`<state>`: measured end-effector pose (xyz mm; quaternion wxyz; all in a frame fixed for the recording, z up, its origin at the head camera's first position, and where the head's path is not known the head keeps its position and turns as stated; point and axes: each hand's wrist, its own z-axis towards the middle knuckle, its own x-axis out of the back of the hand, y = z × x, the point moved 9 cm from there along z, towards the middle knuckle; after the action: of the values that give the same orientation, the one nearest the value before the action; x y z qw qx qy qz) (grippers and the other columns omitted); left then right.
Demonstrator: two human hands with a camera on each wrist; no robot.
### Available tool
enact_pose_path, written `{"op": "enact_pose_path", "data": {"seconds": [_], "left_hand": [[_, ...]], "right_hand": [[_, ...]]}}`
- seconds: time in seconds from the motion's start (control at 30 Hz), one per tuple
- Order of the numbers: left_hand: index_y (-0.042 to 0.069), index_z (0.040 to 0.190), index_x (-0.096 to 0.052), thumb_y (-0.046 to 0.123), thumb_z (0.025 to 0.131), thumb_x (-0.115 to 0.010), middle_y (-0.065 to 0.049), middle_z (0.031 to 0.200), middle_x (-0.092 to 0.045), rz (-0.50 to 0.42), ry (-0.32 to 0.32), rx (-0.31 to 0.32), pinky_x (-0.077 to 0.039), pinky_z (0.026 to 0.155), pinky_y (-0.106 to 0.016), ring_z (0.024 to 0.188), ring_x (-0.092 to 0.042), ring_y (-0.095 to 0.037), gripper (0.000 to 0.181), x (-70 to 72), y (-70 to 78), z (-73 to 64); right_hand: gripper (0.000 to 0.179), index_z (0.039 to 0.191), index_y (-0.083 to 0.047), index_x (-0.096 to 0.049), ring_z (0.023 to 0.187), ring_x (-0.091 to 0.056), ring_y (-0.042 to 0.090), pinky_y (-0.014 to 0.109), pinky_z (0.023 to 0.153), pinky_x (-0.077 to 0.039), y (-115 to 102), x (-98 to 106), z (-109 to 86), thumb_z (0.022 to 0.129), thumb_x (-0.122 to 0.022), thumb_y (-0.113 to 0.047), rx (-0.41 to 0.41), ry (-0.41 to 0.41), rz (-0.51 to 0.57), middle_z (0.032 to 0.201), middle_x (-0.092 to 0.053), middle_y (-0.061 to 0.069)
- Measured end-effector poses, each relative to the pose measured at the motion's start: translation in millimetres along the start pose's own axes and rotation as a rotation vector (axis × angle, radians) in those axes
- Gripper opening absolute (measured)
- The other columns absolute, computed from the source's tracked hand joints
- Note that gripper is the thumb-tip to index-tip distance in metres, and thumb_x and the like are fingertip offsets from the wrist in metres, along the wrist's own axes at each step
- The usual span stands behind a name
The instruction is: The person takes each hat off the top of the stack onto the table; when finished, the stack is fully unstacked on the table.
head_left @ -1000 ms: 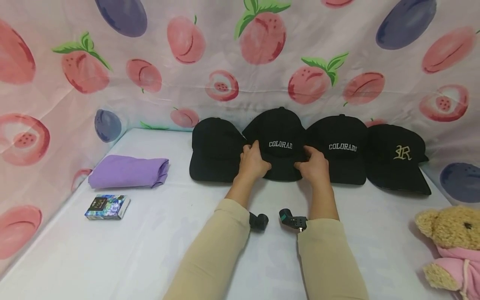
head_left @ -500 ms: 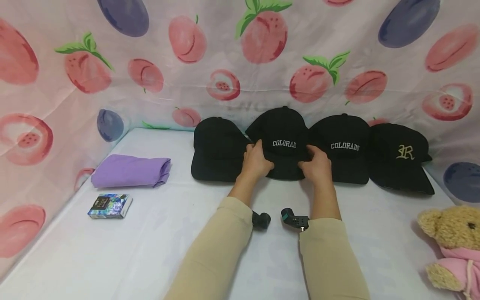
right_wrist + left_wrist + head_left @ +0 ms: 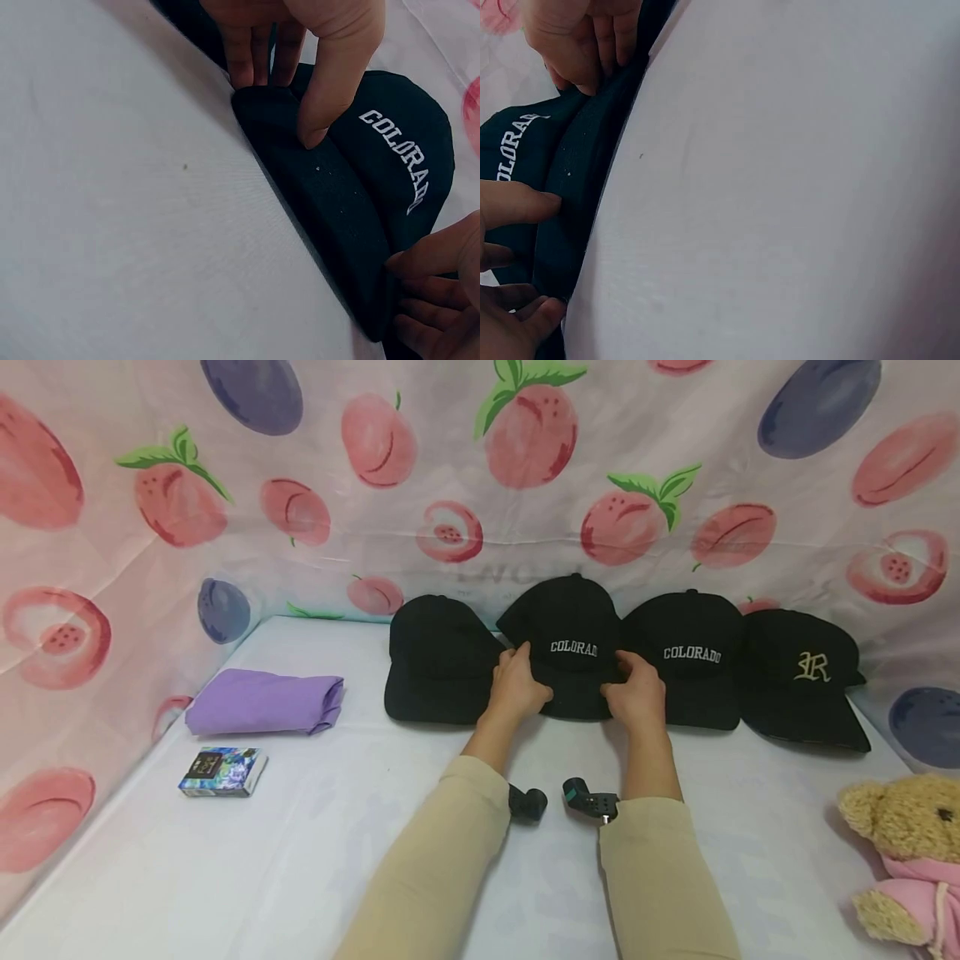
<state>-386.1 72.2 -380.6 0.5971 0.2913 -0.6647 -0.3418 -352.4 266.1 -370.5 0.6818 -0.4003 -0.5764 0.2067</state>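
Note:
A black baseball cap with white COLORADO lettering (image 3: 576,610) stands second from the left in a row against the fabric backdrop. My left hand (image 3: 516,687) holds the left side of its brim, thumb on top. At the brim's right side, my right hand (image 3: 636,693) pinches it the same way, as the right wrist view shows with the thumb (image 3: 431,251) over the edge. Fingers of the left hand reach between this cap and a plain black cap (image 3: 442,652). Another COLORADO cap (image 3: 686,618) sits directly right of my right hand.
A black cap with a gold R emblem (image 3: 791,639) ends the row at right. Purple folded cloth (image 3: 262,703) and a small patterned box (image 3: 223,772) lie at left on the white table (image 3: 315,860). A teddy bear in pink (image 3: 911,860) sits front right.
The held cap and both hands have shifted slightly to the right, away from the plain cap. The whole head view has also drifted a little. Both hands keep their hold on the brim.

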Motion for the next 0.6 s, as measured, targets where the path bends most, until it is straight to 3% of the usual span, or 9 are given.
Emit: {"op": "enact_pose_path", "data": {"seconds": [0.6], "left_hand": [[0.008,0.162,-0.034,0.009,0.089,-0.077,-0.018,0.167,-0.029,-0.007,-0.013,-0.022,-0.036,0.122,-0.044,0.153,-0.033,-0.036,0.084,-4.9,2.3,-2.3]], "right_hand": [[0.066,0.156,-0.007,-0.045,0.146,-0.040,0.044,0.055,0.121,-0.033,-1.1,-0.2,-0.3,0.093,-0.067,-0.007,0.022,0.013,0.012,0.156,-0.048,0.023]]}}
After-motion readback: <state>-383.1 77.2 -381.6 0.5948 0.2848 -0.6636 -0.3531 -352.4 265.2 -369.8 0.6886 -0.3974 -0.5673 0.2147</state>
